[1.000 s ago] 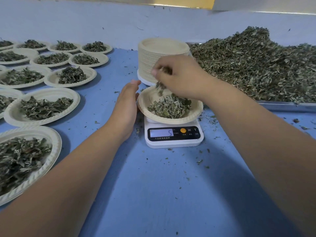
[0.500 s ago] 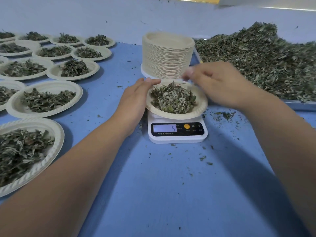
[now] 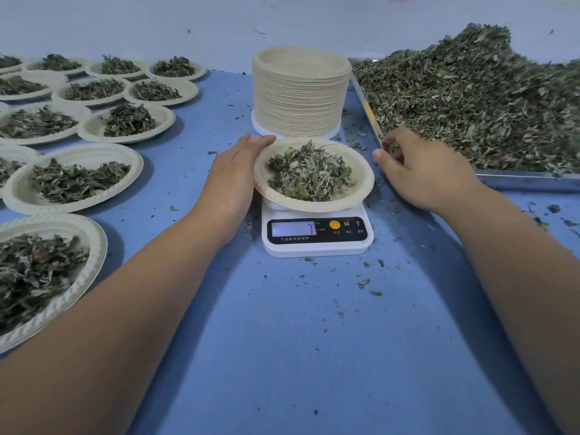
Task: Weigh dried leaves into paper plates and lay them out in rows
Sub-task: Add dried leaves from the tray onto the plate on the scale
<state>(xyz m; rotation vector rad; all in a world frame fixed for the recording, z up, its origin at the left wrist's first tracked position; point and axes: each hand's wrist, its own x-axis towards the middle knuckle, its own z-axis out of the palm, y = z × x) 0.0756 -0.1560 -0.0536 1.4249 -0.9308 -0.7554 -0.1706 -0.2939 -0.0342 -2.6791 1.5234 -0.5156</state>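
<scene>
Bright even light, soft shadows, fisheye edges

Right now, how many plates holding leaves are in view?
13: one plate on the scale; twelve in rows at left: four at the back, then three, two, two, one nearest; more may be cut off.

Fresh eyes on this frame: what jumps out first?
The big heap of dried leaves on the metal tray at far right dominates. At centre, a leaf-filled paper plate sits on a white scale, the left hand against its rim and the right hand at the heap's edge. Rows of filled plates cover the left side.
</scene>
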